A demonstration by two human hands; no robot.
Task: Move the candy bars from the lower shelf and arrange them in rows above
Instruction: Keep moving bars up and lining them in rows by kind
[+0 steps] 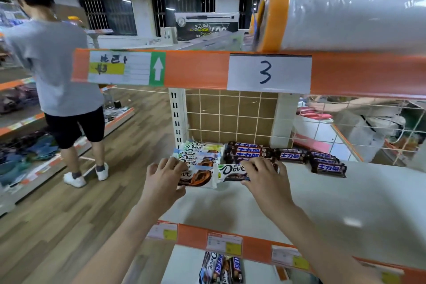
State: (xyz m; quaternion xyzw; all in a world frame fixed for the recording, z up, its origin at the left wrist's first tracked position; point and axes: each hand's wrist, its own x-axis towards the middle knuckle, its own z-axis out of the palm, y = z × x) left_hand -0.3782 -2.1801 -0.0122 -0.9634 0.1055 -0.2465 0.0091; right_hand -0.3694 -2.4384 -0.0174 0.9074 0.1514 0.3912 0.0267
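White shelf board (334, 205) at waist height carries the arranged stock, mostly bare toward the front and right. Orange edge strip (198, 69) on the shelf above bears a paper sign with a handwritten "3" (265, 72) and a green tag with a white up-arrow; the handwriting beside it is unreadable. Plastic film roll (345, 16) with an orange end cap lies on top.

Candy bars: white "Dove" wrappers (198, 157) in a column at back left, brown bars with blue-and-white Chinese lettering (290, 155) in rows to the right. More bars (221, 268), "Dove" and "Snickers" partly legible, wait on the lower shelf, so the job looks only part done.

Left hand (164, 174) rests, fingers loosely spread, on the near end of a white Dove bar (198, 177), pressing rather than gripping. Right hand (265, 175) closes thumb and fingers on a dark Dove bar (230, 173), setting it beside that one.

Risks, as I judge them: slick wrappers may skate on the smooth board if nudged; the right hand's knuckles sit touching the brown row and could knock it crooked; the overlapped white column could fan out under a push.
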